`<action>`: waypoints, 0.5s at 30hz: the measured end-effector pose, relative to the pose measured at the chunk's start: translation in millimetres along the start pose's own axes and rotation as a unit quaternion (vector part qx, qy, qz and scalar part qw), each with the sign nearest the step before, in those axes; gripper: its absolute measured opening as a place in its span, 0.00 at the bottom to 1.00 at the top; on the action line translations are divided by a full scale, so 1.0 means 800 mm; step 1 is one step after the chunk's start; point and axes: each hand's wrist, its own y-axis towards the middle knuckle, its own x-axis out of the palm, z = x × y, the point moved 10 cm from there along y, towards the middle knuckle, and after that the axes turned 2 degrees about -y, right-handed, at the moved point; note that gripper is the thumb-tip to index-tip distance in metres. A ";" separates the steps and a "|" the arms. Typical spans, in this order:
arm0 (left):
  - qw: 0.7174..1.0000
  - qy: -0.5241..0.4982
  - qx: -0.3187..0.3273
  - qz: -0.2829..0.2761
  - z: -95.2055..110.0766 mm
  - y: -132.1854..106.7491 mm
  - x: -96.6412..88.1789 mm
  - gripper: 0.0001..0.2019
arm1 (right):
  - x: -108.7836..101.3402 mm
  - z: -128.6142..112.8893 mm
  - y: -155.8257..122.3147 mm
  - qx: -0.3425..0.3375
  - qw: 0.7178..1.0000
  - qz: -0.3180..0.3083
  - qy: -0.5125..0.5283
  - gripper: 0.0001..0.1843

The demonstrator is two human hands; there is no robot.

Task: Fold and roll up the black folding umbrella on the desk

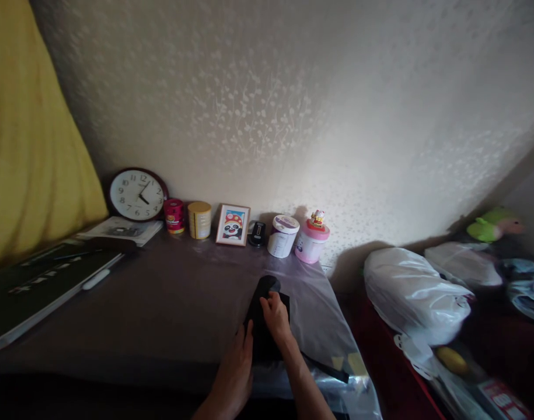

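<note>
A black fabric item [260, 329], perhaps a folded bag, lies on the table near its front edge. From its lower right side a black strap [325, 368] trails toward the table's right corner. My right hand [275, 318] is closed, its fingers curled onto the upper part of the black item and pinching it. Along the item's left side rests my left hand [237, 361], fingers stretched out and touching it. My hands and forearms hide part of the black fabric.
Along the wall stand a clock [138, 195], a pink can [174, 216], a yellow tin [199, 221], a picture frame [233, 225], a small black device [258, 234], a white tub [283, 237] and a pink tub [311, 242]. A green board [48, 280] lies left; white bags [415, 291] sit right.
</note>
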 end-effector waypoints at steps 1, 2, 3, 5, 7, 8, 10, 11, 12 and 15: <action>1.000 0.009 0.000 0.007 -0.001 -0.001 0.001 0.41 | 0.002 -0.007 -0.002 -0.016 1.000 -0.014 -0.008 0.15; 1.000 0.019 -0.001 0.013 -0.002 -0.002 0.001 0.40 | 0.006 -0.013 -0.004 -0.031 0.999 -0.034 -0.012 0.15; 0.999 0.027 -0.002 0.017 -0.003 -0.002 0.001 0.40 | 0.011 -0.019 -0.006 -0.043 0.997 -0.057 -0.013 0.15; 0.999 0.033 -0.004 0.023 -0.003 -0.005 -0.003 0.39 | 0.019 -0.028 -0.009 -0.056 0.994 -0.096 -0.014 0.13; 0.999 0.024 -0.007 0.029 -0.001 -0.008 -0.013 0.41 | 0.021 -0.033 -0.011 -0.064 0.991 -0.112 -0.019 0.12; 0.999 0.015 -0.009 0.032 0.000 -0.009 -0.019 0.42 | 0.022 -0.035 -0.011 -0.067 0.990 -0.119 -0.023 0.12; 0.999 -0.003 -0.015 0.036 0.004 -0.012 -0.033 0.45 | 0.022 -0.038 -0.011 -0.072 0.989 -0.129 -0.027 0.12; 1.000 -0.009 -0.011 0.026 0.008 -0.012 -0.036 0.45 | 0.022 -0.038 -0.011 -0.074 0.988 -0.132 -0.027 0.12; 1.000 -0.004 -0.011 0.015 0.011 -0.012 -0.037 0.46 | 0.021 -0.039 -0.011 -0.075 0.988 -0.135 -0.026 0.12; 0.998 0.055 -0.020 -0.022 0.015 -0.009 -0.033 0.44 | 0.020 -0.041 -0.011 -0.081 0.986 -0.146 -0.008 0.12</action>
